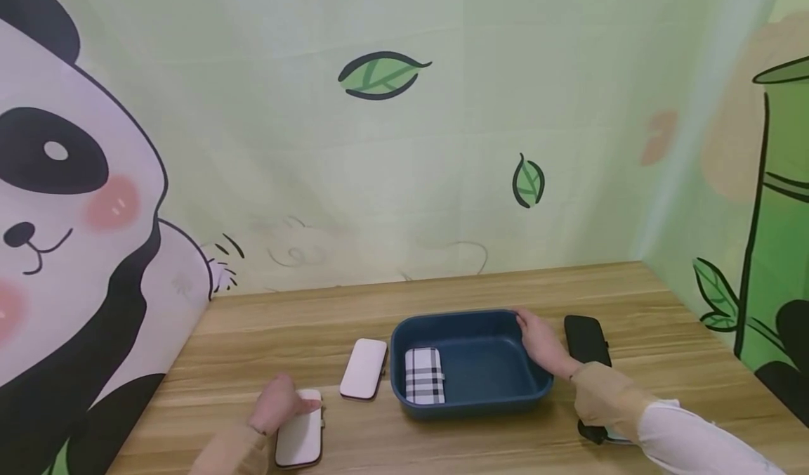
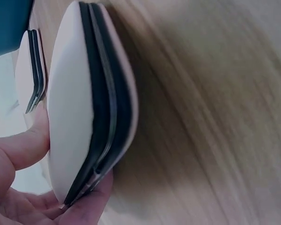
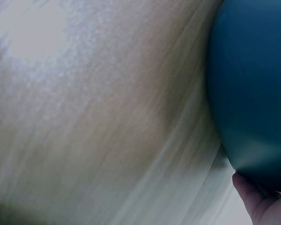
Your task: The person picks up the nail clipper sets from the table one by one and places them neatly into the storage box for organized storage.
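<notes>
My left hand point(image 1: 278, 403) pinches a white clamshell case point(image 1: 300, 433) near the table's front. In the left wrist view, the thumb lies on the white face of the case point(image 2: 71, 103) and the fingers curl round its far end; a dark seam runs along its edge. A second white case point(image 1: 363, 368) lies left of a dark blue plastic basin point(image 1: 489, 410). Inside the basin, at its left end, sits a plaid case point(image 1: 425, 376). My right hand point(image 1: 542, 341) grips the basin's right rim; the right wrist view has its fingertips at the basin wall point(image 3: 253, 93).
Right of the basin lies a black case point(image 1: 586, 340). More items, partly hidden under the right forearm, include a dark one point(image 1: 591, 433). A printed cloth wall point(image 1: 442, 201) with a panda and leaves stands behind the wooden table point(image 1: 303, 313).
</notes>
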Demonstrator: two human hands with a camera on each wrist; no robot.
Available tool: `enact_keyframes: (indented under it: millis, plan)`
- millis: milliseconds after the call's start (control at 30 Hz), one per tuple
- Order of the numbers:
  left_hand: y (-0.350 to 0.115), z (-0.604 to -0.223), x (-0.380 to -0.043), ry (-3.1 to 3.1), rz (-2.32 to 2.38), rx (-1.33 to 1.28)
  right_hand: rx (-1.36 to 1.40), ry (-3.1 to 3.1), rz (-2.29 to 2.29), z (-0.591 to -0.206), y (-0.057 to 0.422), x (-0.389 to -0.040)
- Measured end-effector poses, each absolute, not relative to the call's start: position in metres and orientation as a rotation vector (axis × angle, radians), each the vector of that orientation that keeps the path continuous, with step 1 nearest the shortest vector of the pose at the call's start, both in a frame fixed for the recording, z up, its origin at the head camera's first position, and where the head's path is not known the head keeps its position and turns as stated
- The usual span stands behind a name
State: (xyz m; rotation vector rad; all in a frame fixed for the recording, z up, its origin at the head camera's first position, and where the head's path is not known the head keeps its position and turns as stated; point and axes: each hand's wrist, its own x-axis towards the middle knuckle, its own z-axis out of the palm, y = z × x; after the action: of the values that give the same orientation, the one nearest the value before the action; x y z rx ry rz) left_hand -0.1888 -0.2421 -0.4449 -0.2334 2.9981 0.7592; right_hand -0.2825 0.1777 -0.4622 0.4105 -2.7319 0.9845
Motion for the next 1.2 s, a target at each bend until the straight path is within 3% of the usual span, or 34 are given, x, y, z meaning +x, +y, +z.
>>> enact_keyframes:
  millis: [733, 1200]
  plan:
    - [-0.248, -0.445, -0.183, 2.988, 0.862, -0.159, 0.402, -2.722, 0.972, -0.464, 0.172, -0.281]
    - [-0.259, -0.434, -0.186, 2.847, 1.119, -0.257, 0.383, -2.747, 0.961, -0.463, 0.176, -0.282]
